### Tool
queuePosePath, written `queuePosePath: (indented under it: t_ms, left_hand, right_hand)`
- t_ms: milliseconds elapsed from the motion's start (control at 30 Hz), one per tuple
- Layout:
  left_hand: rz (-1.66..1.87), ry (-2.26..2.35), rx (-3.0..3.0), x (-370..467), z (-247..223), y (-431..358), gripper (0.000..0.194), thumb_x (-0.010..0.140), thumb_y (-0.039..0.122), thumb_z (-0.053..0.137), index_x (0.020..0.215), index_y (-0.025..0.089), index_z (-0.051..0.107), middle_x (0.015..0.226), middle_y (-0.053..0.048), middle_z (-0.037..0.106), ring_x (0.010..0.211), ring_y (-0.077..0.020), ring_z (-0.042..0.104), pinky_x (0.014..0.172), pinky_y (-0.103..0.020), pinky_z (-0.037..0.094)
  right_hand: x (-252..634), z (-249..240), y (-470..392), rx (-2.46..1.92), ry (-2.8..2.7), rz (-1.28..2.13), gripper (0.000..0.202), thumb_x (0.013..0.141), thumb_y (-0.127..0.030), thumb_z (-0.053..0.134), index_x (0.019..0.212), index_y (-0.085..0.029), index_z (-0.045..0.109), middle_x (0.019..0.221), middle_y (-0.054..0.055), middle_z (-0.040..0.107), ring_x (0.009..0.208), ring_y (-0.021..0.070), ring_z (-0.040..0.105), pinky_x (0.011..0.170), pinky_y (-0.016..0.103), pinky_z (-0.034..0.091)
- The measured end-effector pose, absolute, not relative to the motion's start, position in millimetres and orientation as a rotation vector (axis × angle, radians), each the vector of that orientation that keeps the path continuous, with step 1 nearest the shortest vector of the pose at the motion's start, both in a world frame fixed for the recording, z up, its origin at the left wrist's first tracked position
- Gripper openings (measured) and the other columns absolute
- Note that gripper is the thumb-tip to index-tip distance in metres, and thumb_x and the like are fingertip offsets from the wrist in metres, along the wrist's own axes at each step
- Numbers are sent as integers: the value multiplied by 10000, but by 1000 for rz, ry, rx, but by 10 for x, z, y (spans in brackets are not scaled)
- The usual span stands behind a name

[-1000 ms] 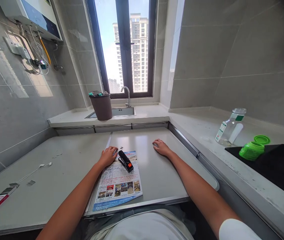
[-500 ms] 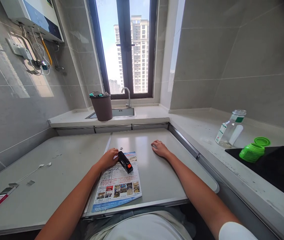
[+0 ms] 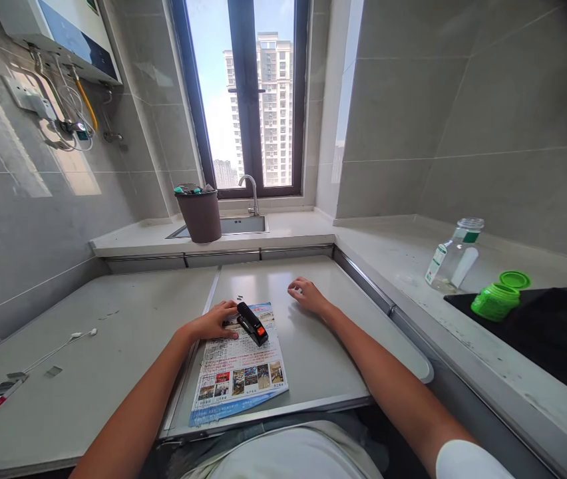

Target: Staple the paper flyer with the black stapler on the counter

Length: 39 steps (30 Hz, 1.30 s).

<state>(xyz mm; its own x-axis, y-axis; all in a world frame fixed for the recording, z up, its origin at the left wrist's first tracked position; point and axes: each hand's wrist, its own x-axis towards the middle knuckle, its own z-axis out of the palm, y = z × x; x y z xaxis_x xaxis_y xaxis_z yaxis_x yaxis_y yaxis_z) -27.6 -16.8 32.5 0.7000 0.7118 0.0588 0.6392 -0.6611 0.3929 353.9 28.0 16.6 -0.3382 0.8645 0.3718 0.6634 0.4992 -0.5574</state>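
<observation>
While my left grip (image 3: 216, 320) is spread just beside it, thumb and fingers apart, the stapler (image 3: 252, 324) lies aslant on the printed paper (image 3: 243, 359). It is slim and black, its lower arm showing along the left, with a bright orange-red patch at the end nearer me. Whether my fingertips touch its far end, I cannot tell. Over the tabletop (image 3: 323, 359), my right grip (image 3: 307, 295) is loosely curled, thumb and fingers apart.
</observation>
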Motion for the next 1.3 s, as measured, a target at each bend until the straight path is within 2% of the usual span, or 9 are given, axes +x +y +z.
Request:
queuePosePath:
  t_ms: [100, 267, 367, 533, 733, 933, 1100, 1200, 1300]
  left_hand:
    - [313, 1029, 2585, -178, 301, -172, 728, 872, 644, 755, 1507, 326, 597, 1415, -116, 587, 1342, -343, 525, 1187, -478, 411]
    - [377, 926, 2571, -27, 262, -211, 621, 923, 596, 723, 1464, 307, 627, 1470, -115, 576, 1387, -320, 535, 1201, -454, 431]
    - [391, 878, 2561, 65, 190, -217, 563, 980, 529, 670, 1488, 296, 597, 1512, -114, 569, 1404, -295, 552, 1202, -438, 452]
    - [409, 967, 2552, 170, 60, -194, 566, 1017, 491, 616, 1528, 255, 558, 1581, -143, 531, 1450, -312, 527, 1240, -488, 423]
    - [428, 965, 2552, 190, 38, -199, 552, 1018, 500, 618, 1517, 269, 572, 1602, -121, 527, 1475, -311, 510, 1255, -497, 413]
    - [464, 1133, 2667, 176, -3, -165, 560, 1045, 568, 530, 1530, 291, 572, 1664, -117, 447, 1566, -339, 373, 1288, -544, 331]
    - [432, 1330, 2610, 168, -37, -124, 558, 1038, 527, 544, 1507, 230, 598, 1639, -180, 462, 1531, -370, 420, 1258, -560, 360]
    - [451, 1268, 2612, 184, 9, -130, 497, 1025, 467, 576, 1466, 242, 624, 1596, -163, 517, 1489, -352, 476, 1250, -553, 369]
    - [513, 1184, 2586, 186, 80, -149, 422, 1030, 436, 572, 1405, 266, 660, 1488, -139, 598, 1359, -312, 588, 1192, -509, 446]
  right_hand:
    - [3261, 375, 57, -971, -2169, 612, 331, 1068, -457, 511, 1103, -200, 716, 1120, 80, 689, 960, 185, 660, 856, 317, 546]
    - [2897, 450, -311, -907, -2318, 681, 488, 950, -599, 683, 1252, -219, 631, 1229, 87, 662, 1007, 206, 651, 895, 342, 537]
    - [2794, 372, -410, -952, -2354, 581, 582, 841, -518, 816, 1285, -219, 586, 1222, 90, 674, 1036, 235, 653, 905, 347, 520]
    - [2802, 342, -416, -1072, -2324, 506, 378, 865, -299, 709, 1218, -221, 598, 1068, 67, 733, 933, 232, 683, 777, 295, 488]
    - [2923, 408, -375, -1113, -2420, 492, 507, 839, -312, 721, 1325, -237, 598, 1039, 64, 757, 875, 231, 686, 699, 268, 455]
    - [3076, 470, -321, -1188, -2518, 540, 487, 798, -340, 771, 1256, -228, 647, 990, 51, 752, 784, 197, 658, 617, 243, 420]
    - [3189, 497, -274, -1159, -2576, 566, 371, 832, -377, 765, 1152, -209, 679, 1020, 63, 754, 830, 204, 671, 654, 250, 441]
    - [3212, 488, -235, -1168, -2539, 518, 296, 875, -341, 730, 1131, -199, 685, 1018, 73, 758, 838, 210, 672, 662, 255, 433]
    - [3272, 487, -170, -1197, -2422, 484, 275, 912, -268, 684, 1181, -209, 671, 1117, 83, 759, 934, 227, 687, 732, 265, 454]
